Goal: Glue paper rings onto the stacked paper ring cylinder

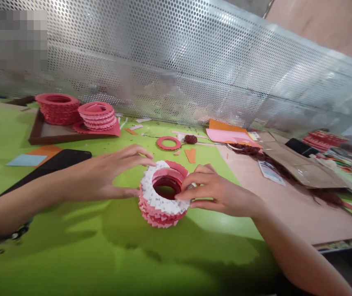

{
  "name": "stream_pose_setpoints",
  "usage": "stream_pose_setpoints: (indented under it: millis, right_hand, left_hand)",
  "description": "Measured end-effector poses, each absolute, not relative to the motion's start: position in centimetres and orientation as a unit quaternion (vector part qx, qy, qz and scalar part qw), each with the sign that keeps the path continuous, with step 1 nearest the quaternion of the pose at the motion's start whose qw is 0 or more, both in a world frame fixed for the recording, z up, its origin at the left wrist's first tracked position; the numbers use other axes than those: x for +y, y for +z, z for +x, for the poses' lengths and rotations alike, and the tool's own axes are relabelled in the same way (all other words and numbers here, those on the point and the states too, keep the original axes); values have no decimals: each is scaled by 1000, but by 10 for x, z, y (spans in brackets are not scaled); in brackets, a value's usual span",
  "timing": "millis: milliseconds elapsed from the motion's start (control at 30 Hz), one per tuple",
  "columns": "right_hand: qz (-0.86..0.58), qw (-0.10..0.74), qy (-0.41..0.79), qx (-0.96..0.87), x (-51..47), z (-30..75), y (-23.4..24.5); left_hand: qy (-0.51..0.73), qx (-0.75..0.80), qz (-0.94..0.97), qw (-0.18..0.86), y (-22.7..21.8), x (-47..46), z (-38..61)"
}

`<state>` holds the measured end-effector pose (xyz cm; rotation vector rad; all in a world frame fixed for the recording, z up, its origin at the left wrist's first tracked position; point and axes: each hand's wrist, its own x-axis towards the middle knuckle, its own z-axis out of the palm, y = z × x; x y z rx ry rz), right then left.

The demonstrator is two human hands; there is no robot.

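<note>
A stack of paper rings (147, 193) with pointed, zigzag edges stands on the green table in front of me. Its top ring is mostly white with small grey print and has a red part at the back right; the layers below are pink and red. My right hand (211, 191) grips the top ring at its right side, fingertips curled over the inner edge. At the left, my left hand (108, 172) is spread, with thumb and fingers apart beside the stack; the fingertips are at or very close to its rim. Whether they press on it, I cannot tell.
Taller stacks of red rings (57, 109) and pink rings (97, 117) stand in a brown tray (40, 133). A flat red ring (168, 143), dark yarn ball (190, 139) and orange scraps (190, 155) lie beyond my hands. Brown cardboard (305, 164) lies right; a perforated metal screen (176, 53) stands behind.
</note>
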<state>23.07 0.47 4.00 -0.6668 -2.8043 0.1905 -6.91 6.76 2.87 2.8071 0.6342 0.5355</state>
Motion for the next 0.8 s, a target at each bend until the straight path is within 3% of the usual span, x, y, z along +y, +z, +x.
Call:
stream_pose_setpoints:
  millis: [333, 800]
  right_hand:
    - [-258, 92, 73, -959, 3, 232, 39]
    - [-264, 86, 68, -958, 1, 232, 39]
  left_hand:
    - [214, 217, 939, 157, -3, 72, -71]
    - [223, 218, 937, 156, -2, 70, -69]
